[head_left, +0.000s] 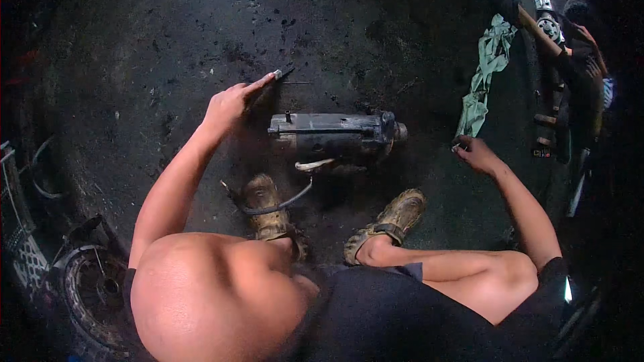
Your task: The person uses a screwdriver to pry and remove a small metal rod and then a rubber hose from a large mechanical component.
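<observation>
On the dark floor between my hands lies a grimy cylindrical electric motor (329, 132), its short shaft toward the right. A pale strip-like piece (315, 164) rests against its near side. My left hand (229, 104) is beyond the motor's left end, index finger stretched forward with something whitish at its tip. Its other fingers curl in shadow around something dark and thin that I cannot make out. To the right of the motor, my right hand (477, 155) is closed at the near end of a long crumpled green cloth (486, 70).
My sandalled feet (265, 204) flank the motor's near side, and a dark cable (285, 202) crosses the left one. A spoked wheel (100, 286) and a perforated crate (30, 261) stand lower left. Another person's arm (543, 37) and machine parts (548, 23) are upper right.
</observation>
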`<state>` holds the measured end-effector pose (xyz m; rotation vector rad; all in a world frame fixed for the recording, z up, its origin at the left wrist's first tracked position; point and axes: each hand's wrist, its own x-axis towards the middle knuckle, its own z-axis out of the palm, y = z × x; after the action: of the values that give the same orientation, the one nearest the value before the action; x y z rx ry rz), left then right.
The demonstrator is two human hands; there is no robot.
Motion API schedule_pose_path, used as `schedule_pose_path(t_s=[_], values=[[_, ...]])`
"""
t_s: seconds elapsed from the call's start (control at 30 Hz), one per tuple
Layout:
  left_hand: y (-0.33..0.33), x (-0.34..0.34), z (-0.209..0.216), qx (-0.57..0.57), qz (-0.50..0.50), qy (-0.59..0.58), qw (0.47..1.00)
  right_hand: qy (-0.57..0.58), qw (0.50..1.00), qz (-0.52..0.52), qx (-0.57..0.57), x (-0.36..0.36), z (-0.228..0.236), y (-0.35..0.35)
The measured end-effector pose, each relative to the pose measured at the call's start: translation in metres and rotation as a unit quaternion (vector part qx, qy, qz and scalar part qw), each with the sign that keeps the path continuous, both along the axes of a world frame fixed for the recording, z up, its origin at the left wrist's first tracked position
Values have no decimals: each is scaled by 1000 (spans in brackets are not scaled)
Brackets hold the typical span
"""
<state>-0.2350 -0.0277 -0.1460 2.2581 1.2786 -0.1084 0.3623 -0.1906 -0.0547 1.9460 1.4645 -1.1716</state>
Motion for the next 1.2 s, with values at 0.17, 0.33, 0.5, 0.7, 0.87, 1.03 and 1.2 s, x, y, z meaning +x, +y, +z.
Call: schedule_pose_path(t_s=[0.17,0.33,0.5,0.7,0.87,1.03,1.2], values=[[-5,-10,5,33,-20,67,997,-36,999,-12,-9,-1,-8,3],[-15,-22,10,10,-10,57,998,26,999,-16,7,-7,-5,12],[-29,-54,20,-97,62,29,993,49,998,-1,32,-3,0,10],[-28,-45,37,-228,206,-93,947,0,999,-36,-40,15,4,-9],[-4,-26,6,-215,213,-199,932,-14,1000,-26,-3,0,9,-4],[2,-30,-10,-122,121,-76,982,0,1000,-6,-18,-28,23,17],[-10,-44,-2,-48,161,51,984,-25,999,-27,22,-4,7,-1]])
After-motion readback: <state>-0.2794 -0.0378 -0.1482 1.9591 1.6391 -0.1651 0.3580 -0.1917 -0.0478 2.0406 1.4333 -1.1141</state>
